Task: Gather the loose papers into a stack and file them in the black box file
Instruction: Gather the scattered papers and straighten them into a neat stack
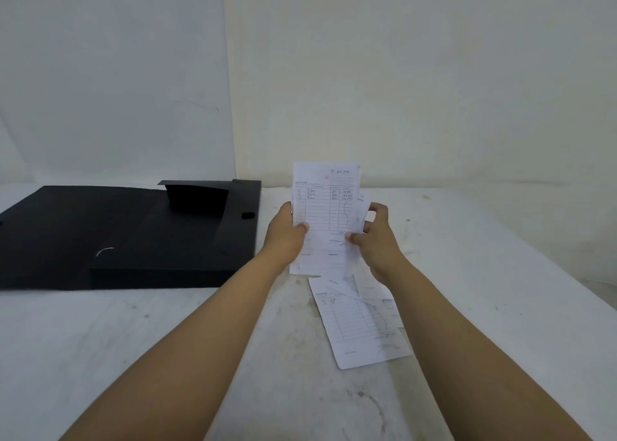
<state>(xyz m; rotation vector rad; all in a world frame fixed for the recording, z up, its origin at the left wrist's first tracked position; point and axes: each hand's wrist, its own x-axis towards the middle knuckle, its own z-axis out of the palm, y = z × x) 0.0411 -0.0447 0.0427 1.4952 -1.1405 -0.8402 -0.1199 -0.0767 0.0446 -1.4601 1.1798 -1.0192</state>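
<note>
left hand (285, 232) + right hand (375, 237): both grip upright paper stack (325, 207) | loose papers (359, 323) on worktop (167, 340), partly arm-hidden | black box file (133, 233) cut off left

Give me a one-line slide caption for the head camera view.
Both hands, left hand and right hand, hold a sheaf of receipts upright; more receipts lie below, open black box file alongside.

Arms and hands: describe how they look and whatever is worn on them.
Both forearms are bare as far up as the head view shows, with no sleeves visible. The left hand and right hand wear no gloves. No watch, bracelet or ring can be seen on either wrist or on the fingers that show. No markings are visible.
</note>
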